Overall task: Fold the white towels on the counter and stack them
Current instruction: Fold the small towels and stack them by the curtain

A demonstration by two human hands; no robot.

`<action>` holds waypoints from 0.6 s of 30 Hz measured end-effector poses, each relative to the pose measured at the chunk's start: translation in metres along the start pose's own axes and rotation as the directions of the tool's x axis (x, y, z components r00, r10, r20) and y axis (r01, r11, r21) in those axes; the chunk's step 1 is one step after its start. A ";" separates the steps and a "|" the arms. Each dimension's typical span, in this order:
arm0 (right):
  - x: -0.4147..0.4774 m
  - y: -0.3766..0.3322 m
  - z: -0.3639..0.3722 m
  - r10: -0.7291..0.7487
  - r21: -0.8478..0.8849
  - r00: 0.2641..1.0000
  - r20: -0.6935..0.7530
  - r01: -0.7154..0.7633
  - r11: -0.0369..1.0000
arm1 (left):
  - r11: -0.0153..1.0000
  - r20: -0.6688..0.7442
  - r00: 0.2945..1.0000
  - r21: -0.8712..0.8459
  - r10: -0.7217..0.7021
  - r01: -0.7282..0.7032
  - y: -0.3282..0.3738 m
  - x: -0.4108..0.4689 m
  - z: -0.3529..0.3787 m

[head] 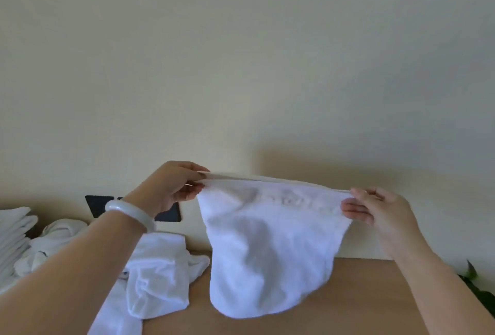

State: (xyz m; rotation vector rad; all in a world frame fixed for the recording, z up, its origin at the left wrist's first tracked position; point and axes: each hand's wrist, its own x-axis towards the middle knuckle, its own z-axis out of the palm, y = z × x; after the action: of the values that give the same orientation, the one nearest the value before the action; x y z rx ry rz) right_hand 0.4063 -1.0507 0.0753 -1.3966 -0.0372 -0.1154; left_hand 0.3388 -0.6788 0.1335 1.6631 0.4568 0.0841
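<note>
1. Far left there's a stack of folded towels (12,238), with a crumpled heap of unfolded towels (150,275) just beside it on the brown counter (361,294).
2. Left hand (171,187), pale bangle (128,212) on the wrist, pinches the left top corner of a white towel (270,249).
3. That towel is held up in the middle, its bottom sagging onto the counter.
4. Right hand (375,208) pinches the right top corner, thumb on top.
5. Some green leaves (476,283) peek in far right.
</note>
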 end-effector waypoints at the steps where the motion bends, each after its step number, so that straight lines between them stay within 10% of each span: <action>1: -0.001 -0.003 0.001 0.008 -0.040 1.000 0.011 -0.008 0.999 | 0.998 0.003 1.000 0.060 -0.013 0.013 0.002 0.000 -0.002; 11: -0.020 -0.068 -0.001 -0.121 -0.130 0.992 0.033 0.124 0.984 | 0.916 0.248 0.963 0.402 -0.105 -0.004 0.062 -0.023 -0.033; 18: -0.024 -0.101 -0.003 -0.168 -0.040 0.983 0.069 0.171 0.984 | 0.982 0.343 0.939 0.181 -0.006 -0.060 0.093 -0.034 -0.045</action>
State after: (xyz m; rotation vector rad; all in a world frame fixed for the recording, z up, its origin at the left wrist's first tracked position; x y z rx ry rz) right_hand 0.3722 -1.0695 0.1719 -1.4416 -0.2090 -0.2135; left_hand 0.3164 -0.6552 0.2369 1.8260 0.1797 -0.2335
